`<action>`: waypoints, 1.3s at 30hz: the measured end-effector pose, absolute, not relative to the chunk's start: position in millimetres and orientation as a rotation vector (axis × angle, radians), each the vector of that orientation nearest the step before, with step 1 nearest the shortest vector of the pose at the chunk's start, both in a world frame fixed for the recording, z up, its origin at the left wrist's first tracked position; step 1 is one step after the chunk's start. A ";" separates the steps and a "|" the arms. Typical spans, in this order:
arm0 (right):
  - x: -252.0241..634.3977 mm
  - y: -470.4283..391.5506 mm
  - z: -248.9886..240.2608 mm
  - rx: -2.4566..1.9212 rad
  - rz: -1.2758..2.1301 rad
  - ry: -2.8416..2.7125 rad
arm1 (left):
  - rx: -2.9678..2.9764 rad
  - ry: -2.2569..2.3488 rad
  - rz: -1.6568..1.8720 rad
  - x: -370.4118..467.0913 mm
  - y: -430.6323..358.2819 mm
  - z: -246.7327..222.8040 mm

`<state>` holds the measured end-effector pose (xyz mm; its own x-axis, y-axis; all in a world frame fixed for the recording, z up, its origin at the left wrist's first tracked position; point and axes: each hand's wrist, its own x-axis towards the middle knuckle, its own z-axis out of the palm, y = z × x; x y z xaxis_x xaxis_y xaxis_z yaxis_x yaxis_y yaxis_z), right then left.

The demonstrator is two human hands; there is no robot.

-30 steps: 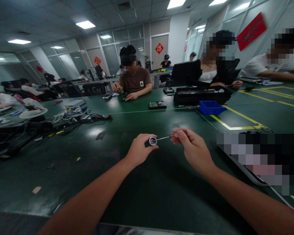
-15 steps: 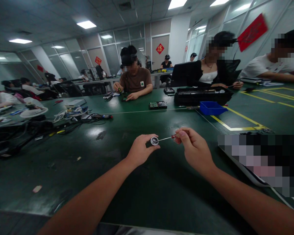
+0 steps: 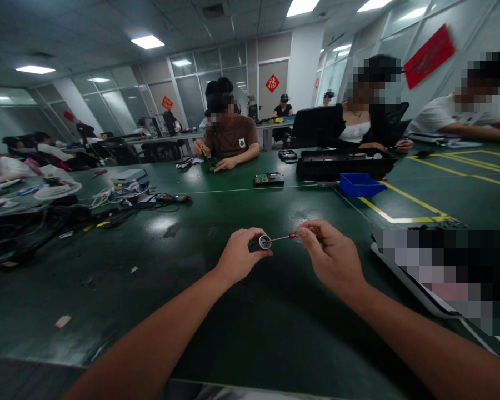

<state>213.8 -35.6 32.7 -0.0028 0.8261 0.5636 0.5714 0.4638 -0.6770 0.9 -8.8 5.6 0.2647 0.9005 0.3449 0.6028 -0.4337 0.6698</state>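
Between the thumb and fingers of my left hand (image 3: 240,254) is a small round part with a pale rim (image 3: 265,242), its hollow end turned to the right; what kind of part it is I cannot make out. My right hand (image 3: 333,250) is closed around the handle of a screwdriver (image 3: 281,238) with a reddish collar. The thin metal shaft points left, and its tip reaches the rim or inside of the round part. Both hands are held above the green tabletop (image 3: 250,322).
Ahead lie a circuit board with a dark casing (image 3: 269,179), a blue bin (image 3: 360,184) and a long black tray (image 3: 345,164). Cables (image 3: 37,222) and devices crowd the left. A pale-edged flat object (image 3: 416,289) lies right. A co-worker (image 3: 229,139) sits opposite.
The round part has tilted slightly in my left hand and shifted a little right. My right hand and the screwdriver have dropped slightly, with the handle nearer the part.
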 end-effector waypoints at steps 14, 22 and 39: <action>217.4 -36.8 35.5 -1.083 0.287 -1.893 | 2.194 1.251 1.016 -4.5 -4.1 0.5; 213.9 -35.5 33.7 -1.228 0.334 -1.845 | 2.204 1.265 0.969 -3.4 -5.0 -0.2; 212.2 -26.3 26.2 -1.080 0.762 -1.432 | 2.257 1.191 1.002 -4.4 -4.7 4.0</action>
